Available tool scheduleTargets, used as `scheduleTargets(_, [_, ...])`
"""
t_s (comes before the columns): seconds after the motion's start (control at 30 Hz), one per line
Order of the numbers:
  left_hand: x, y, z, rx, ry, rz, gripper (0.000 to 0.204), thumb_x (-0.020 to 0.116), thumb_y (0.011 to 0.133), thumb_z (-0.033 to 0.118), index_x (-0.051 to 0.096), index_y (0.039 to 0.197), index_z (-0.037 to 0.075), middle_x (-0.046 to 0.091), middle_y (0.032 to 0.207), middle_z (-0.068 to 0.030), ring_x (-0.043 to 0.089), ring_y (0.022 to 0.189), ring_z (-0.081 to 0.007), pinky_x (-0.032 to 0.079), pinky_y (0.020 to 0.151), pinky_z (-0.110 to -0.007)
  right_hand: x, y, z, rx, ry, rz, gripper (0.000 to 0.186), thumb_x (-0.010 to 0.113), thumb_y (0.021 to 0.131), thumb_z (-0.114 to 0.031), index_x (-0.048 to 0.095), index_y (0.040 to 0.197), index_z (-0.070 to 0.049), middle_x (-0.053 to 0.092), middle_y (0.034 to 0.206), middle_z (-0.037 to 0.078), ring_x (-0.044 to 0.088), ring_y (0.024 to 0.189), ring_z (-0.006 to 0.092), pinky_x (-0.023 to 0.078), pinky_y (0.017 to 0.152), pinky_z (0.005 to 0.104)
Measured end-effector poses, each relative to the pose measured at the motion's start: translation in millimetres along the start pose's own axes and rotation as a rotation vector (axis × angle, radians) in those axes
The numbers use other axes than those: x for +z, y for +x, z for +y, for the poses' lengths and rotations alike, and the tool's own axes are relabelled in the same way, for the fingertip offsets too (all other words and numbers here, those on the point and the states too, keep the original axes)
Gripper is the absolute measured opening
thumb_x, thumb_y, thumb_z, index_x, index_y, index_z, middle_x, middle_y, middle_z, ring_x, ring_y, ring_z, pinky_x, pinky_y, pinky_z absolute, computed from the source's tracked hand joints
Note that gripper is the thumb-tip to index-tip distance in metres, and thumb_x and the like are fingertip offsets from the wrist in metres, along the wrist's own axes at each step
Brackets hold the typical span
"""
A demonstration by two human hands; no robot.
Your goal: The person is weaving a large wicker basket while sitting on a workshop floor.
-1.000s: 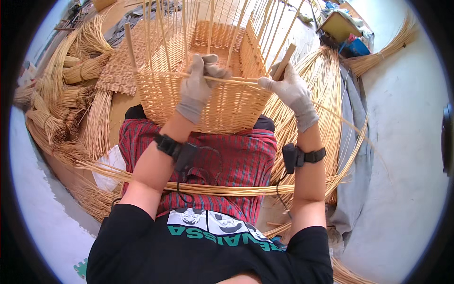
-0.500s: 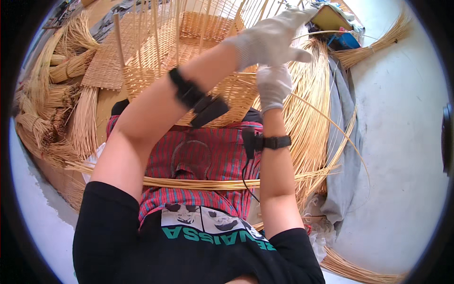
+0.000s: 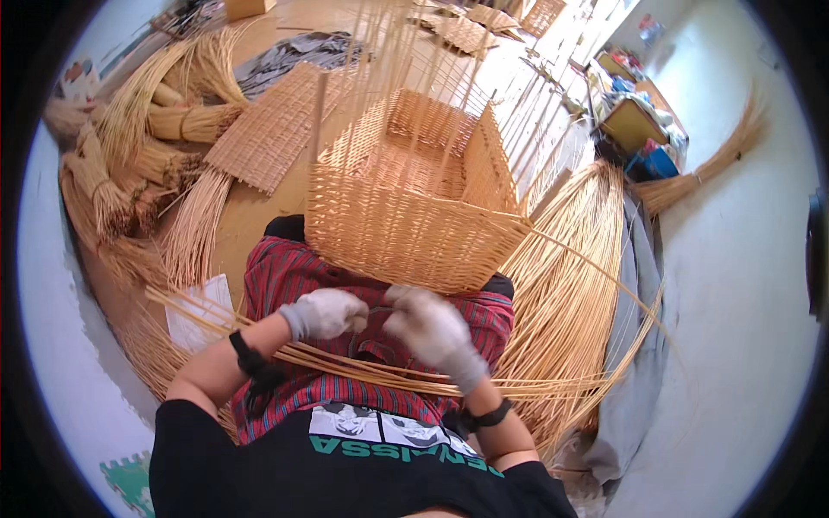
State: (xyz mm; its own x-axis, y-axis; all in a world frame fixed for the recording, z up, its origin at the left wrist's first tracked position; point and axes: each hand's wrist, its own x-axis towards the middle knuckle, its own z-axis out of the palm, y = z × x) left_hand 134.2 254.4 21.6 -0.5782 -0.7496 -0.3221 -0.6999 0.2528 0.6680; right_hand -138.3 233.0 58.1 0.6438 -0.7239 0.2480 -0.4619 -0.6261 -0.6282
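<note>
Basket walls woven, stakes bare, both hands off the work

Largest item: a rectangular woven basket [image 3: 406,229], open side up, at the seated person's knees, just beyond the hands. Base and walls read as closely woven. Above the rim, upright stakes [image 3: 402,43] stand bare, a thicker corner post [image 3: 319,112] among them; blur makes a count unreliable. My estimate: body largely done, upper edge and stakes left unworked.

Next in size: a loose pile of pale rods [image 3: 570,250] right of the basket, then a flat woven panel [image 3: 272,129] to its left. A red striped cloth [image 3: 285,276] covers the knees; a bunch of long rods [image 3: 354,361] lies across it.

Hands: both gloved, apart from the basket rim, near each other over the cloth. Left hand [image 3: 328,313] has its fingers curled in; whether it pinches anything, I cannot tell. Right hand [image 3: 429,328] is blurred; cannot tell if closed or gripping.

Slimmest: a single rod [image 3: 596,270] slants out from the basket's near right corner, that length unwoven, so the corner looks unfinished.
</note>
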Motion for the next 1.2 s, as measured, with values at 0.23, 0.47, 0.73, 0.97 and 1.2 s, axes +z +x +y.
scheduleTargets(0.23, [-21, -4, -18, 0.163, -0.141, 0.227, 0.028, 0.067, 0.104, 0.032, 0.073, 0.118, 0.008, 0.077, 0.109, -0.0154, 0.075, 0.104, -0.0331, 0.058, 0.094, -0.044, 40, -61, 45, 0.17, -0.13, -0.466, 0.033, 0.064, 0.1, -0.044, 0.08, 0.104, -0.015, 0.076, 0.11, 0.013, 0.073, 0.1, 0.0379, 0.058, 0.091, 0.0497])
scheduleTargets(0.47, [-84, -54, -64, -0.032, 0.063, 0.871, 0.022, 0.062, 0.085, 0.0, 0.077, 0.094, 0.013, 0.077, 0.083, -0.0114, 0.075, 0.086, -0.0334, 0.059, 0.079, -0.045, -93, -51, 49, 0.343, -0.475, 0.979, 0.012, 0.074, 0.096, -0.013, 0.069, 0.102, -0.004, 0.068, 0.095, 0.012, 0.066, 0.09, 0.0282, 0.053, 0.089, 0.0431])
scheduleTargets(0.73, [-85, 14, 51, 0.509, 0.139, 0.801, 0.012, 0.073, 0.086, 0.016, 0.071, 0.098, 0.017, 0.072, 0.086, -0.0057, 0.072, 0.087, -0.0314, 0.055, 0.083, -0.044, -45, 16, -20, 0.083, 0.777, 0.391, 0.028, 0.07, 0.1, 0.002, 0.066, 0.127, -0.005, 0.068, 0.13, 0.014, 0.069, 0.121, 0.0253, 0.058, 0.1, 0.0382])
scheduleTargets(0.97, [-118, 43, 11, 0.076, -0.027, 1.121, 0.056, 0.077, 0.094, 0.011, 0.056, 0.145, 0.016, 0.074, 0.122, -0.011, 0.075, 0.099, -0.034, 0.06, 0.081, -0.042, -116, 14, 45, 0.137, 0.872, 1.032, 0.009, 0.066, 0.105, 0.0, 0.063, 0.11, -0.007, 0.074, 0.107, 0.017, 0.071, 0.085, 0.0198, 0.062, 0.071, 0.029])
scheduleTargets(1.2, [-75, 84, 1, -0.08, 0.047, 1.165, 0.077, 0.075, 0.094, 0.007, 0.04, 0.162, 0.018, 0.065, 0.147, -0.0106, 0.072, 0.113, -0.0357, 0.06, 0.087, -0.044, -78, 28, 37, 0.109, 0.905, 1.183, 0.008, 0.066, 0.107, -0.01, 0.06, 0.104, -0.007, 0.068, 0.089, 0.007, 0.058, 0.069, 0.0126, 0.05, 0.06, 0.0255])
